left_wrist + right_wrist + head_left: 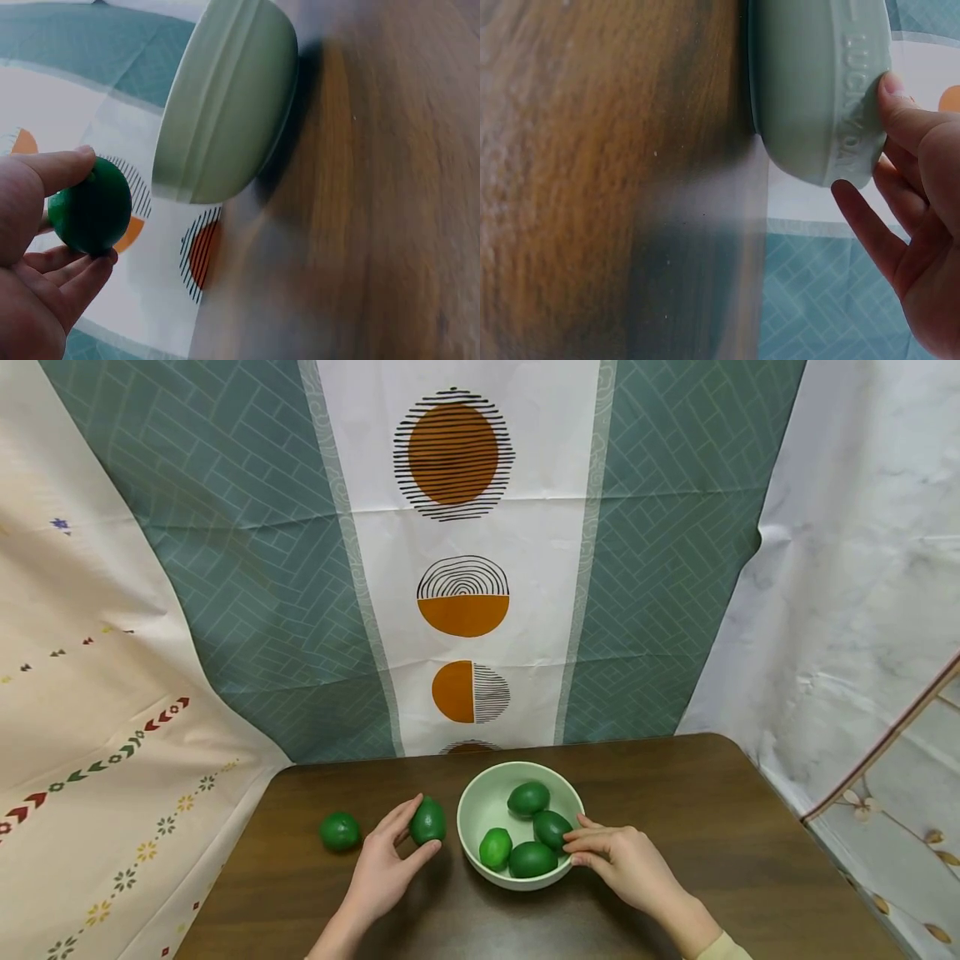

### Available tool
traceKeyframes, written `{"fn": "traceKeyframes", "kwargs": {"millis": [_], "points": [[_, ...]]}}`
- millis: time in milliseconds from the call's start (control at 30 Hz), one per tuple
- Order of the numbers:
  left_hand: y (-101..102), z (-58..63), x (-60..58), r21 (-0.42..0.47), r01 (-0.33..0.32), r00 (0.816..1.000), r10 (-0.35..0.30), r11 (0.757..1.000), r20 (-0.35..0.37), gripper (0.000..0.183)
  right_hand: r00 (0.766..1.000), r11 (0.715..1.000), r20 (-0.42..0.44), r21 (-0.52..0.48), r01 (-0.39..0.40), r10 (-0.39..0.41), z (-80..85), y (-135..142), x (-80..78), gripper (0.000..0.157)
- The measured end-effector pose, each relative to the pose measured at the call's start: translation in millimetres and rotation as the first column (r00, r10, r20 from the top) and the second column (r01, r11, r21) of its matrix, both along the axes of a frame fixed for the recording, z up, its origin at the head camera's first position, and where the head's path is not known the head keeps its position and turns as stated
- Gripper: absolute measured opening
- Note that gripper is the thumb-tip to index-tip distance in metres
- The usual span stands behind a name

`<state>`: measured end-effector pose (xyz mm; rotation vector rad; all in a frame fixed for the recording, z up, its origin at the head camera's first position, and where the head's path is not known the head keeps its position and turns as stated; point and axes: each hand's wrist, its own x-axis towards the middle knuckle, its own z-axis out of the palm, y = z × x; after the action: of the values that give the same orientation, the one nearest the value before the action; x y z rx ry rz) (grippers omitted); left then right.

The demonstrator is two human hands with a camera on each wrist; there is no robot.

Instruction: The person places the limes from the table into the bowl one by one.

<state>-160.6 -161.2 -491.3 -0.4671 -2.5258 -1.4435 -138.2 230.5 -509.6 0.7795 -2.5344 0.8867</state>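
Observation:
My left hand [386,864] pinches a dark green lime [428,821] between thumb and fingers, held just left of a pale green bowl [480,806]. In the left wrist view that lime [94,206] appears apart from the bowl's outer wall [225,105]. My right hand [618,860] grips the bowl's right rim, with the thumb and fingers at the edge in the right wrist view. Inside the bowl lie several limes, one of them a brighter green lime [496,849]. Another lime [340,832] rests on the table, left of my left hand.
The brown wooden table [720,843] has its back edge against a hanging patterned cloth [480,535]. A cream cloth [112,760] with embroidery-like motifs hangs on the left, and a marbled white cloth [840,610] on the right.

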Motion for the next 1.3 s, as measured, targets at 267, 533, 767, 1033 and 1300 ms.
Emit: {"fn": "traceKeyframes", "kwargs": {"millis": [267, 533, 767, 1033, 1300], "points": [[12, 3.5, -6.0, 0.024, 0.032, 0.999, -0.032, 0.999, -0.016, 0.075, 1.0, 1.0, 0.017, -0.01, 0.0, 0.001, -0.3, 0, 0.0, 0.018], [22, 4.7, -10.5, 0.024, 0.07, 0.997, -0.068, 0.997, -0.042, 0.075, 1.0, 1.0, 0.004, -0.014, -0.002, 0.002, -0.3, 0, -0.6, 0.018], [32, 4.8, -14.6, 0.027, 0.109, 0.994, -0.108, 0.994, -0.036, 0.075, 1.0, 1.0, 0.01, -0.019, -0.005, 0.005, 0.1, 0, -0.8, 0.018], [45, 4.7, -21.1, -0.008, 0.128, 0.991, -0.128, 0.992, -0.037, 0.075, 1.0, 1.0, 0.015, -0.019, 0.0, 0.0, -0.2, 0, -0.7, 0.018], [53, 5.1, -26.5, -0.091, 0.121, 0.99, -0.127, 0.989, -0.065, 0.075, 1.0, 1.0, 0.022, -0.015, 0.003, -0.002, -0.4, 0, -0.2, 0.017]]}}
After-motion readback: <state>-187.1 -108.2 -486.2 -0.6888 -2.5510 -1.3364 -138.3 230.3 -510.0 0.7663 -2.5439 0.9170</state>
